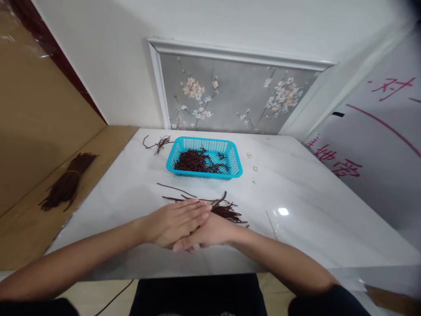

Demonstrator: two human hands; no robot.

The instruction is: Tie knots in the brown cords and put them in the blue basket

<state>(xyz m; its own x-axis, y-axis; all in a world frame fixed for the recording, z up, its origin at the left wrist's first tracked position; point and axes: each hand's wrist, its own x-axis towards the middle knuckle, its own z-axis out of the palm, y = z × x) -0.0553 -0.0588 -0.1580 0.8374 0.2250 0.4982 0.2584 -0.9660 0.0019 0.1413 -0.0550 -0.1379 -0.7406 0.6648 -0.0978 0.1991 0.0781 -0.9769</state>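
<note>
My left hand (179, 219) lies flat across my right hand (210, 230), fingers stretched out and close together. The right hand is underneath, its thumb showing at the near side and most of its fingers hidden. Whether anything lies between the palms cannot be seen. Just beyond the hands, a loose pile of thin dark brown stalks (230, 213) rests on the white marbled table (315, 219). A few single stalks stretch left from it. Farther back stands a blue plastic basket (235, 171) holding many shorter, tangled stalks (190, 161).
At left, a bundle of stalks (67, 182) tied with a band lies on a brown board (19, 237). A few curled stalks (161, 142) lie left of the basket, small rubber bands (255, 168) to its right. A wall with a framed floral panel (233, 92) closes off the back.
</note>
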